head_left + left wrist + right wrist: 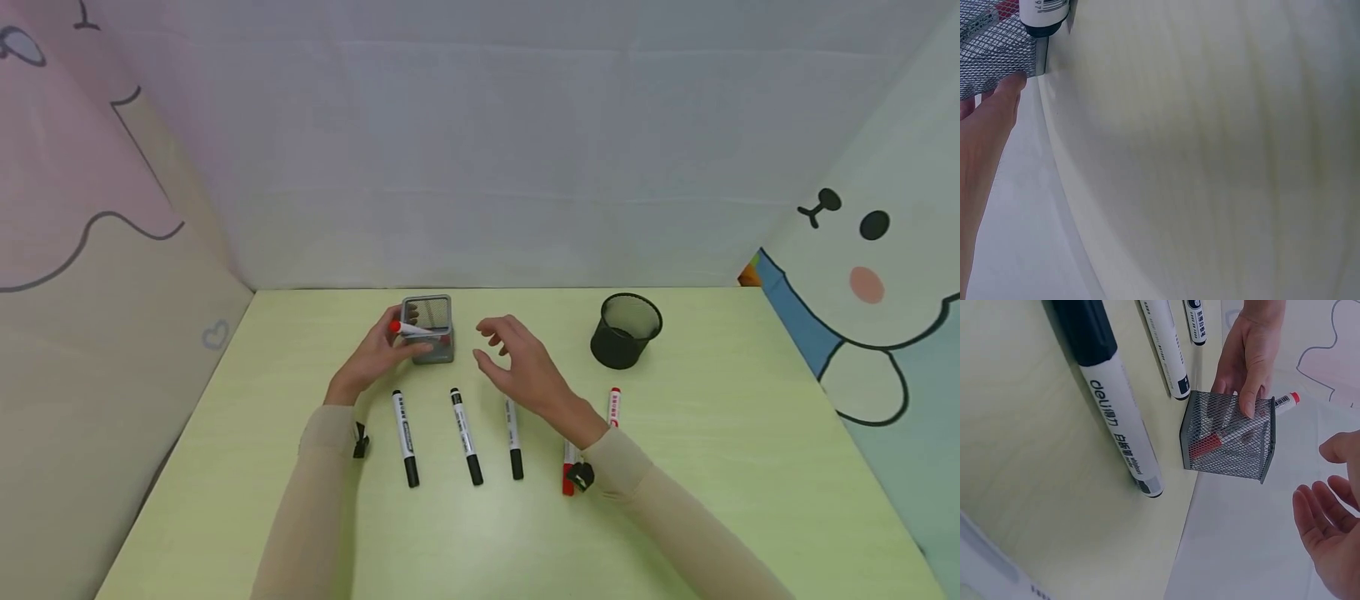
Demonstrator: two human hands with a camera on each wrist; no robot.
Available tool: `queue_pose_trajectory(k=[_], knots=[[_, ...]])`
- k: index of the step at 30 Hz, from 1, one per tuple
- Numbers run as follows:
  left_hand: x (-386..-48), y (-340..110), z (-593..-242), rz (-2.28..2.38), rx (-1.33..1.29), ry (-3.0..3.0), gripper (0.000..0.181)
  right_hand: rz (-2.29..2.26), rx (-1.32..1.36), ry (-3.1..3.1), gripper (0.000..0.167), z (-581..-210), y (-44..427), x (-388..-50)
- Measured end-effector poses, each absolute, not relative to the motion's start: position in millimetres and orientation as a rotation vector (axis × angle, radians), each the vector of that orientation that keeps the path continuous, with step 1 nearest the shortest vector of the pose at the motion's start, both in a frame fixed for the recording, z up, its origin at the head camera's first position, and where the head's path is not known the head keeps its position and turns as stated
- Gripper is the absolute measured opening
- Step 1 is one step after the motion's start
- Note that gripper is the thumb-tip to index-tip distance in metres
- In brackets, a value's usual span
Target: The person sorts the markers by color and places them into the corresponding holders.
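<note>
My left hand holds a square grey mesh pen holder, its thumb on the near side. Inside leans a red whiteboard marker; its red-tipped end sticks out past the rim, and its red cap shows through the mesh low down. To the right of this holder, my right hand hovers with loosely bent fingers, nothing between them. Below the hands lie three black whiteboard markers, a left one, a middle one and a right one.
A round black mesh pen holder stands at the back right of the pale yellow table. Beneath the right forearm lie two red markers, one partly covered by the wrist and another beyond it. Pale curtains enclose the table.
</note>
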State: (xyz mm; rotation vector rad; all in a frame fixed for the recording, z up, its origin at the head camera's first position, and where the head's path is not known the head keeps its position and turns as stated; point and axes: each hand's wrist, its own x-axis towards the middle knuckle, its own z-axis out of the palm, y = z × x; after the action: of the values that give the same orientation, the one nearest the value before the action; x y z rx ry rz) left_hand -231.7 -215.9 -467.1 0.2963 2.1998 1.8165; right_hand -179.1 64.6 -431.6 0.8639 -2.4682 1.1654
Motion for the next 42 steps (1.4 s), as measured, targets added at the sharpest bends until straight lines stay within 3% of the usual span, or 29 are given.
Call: queue_pose_trajectory(k=[10, 42], knots=[[-239, -220, -485, 1.81, 0.295, 2.212, 0.083, 1.173, 0.779, -2.509, 0.034, -435, 86, -165], [-238, -222, -485, 1.827, 0.316, 2.192, 0.085, 1.127, 0.423, -2.689, 0.042, -448, 136, -113]])
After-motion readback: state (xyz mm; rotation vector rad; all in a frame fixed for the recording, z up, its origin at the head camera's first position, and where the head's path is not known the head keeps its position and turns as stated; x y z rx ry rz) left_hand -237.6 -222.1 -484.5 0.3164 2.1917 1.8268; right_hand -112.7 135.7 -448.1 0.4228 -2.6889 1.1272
